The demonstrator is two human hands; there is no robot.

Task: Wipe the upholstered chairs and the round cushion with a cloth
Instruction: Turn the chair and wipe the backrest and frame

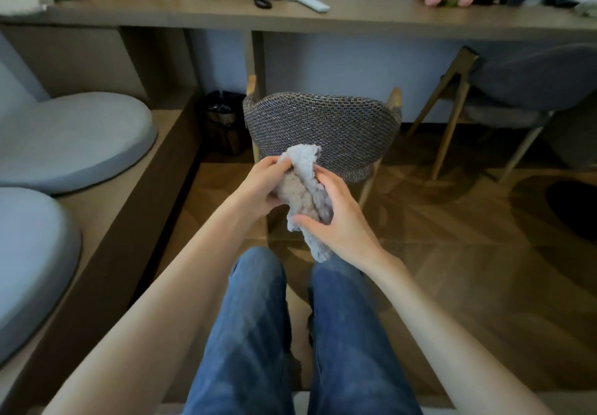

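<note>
A crumpled grey cloth (303, 185) is held in the air between both hands, just in front of the backrest of a woven grey upholstered chair (323, 123). My left hand (261, 188) grips the cloth's upper left side. My right hand (336, 217) grips its lower right part, with the thumb pressed over the fabric. A second chair (529, 81) in dark grey fabric stands at the right under the desk. Two round grey cushions lie on the wooden platform at the left, one farther (74, 140) and one nearer (29, 259).
A long wooden desk (355, 17) runs across the back with a phone, a remote, pink dumbbells and a green toy. A black bin (223, 120) stands left of the woven chair. My legs in jeans (290, 334) are below on the wood floor.
</note>
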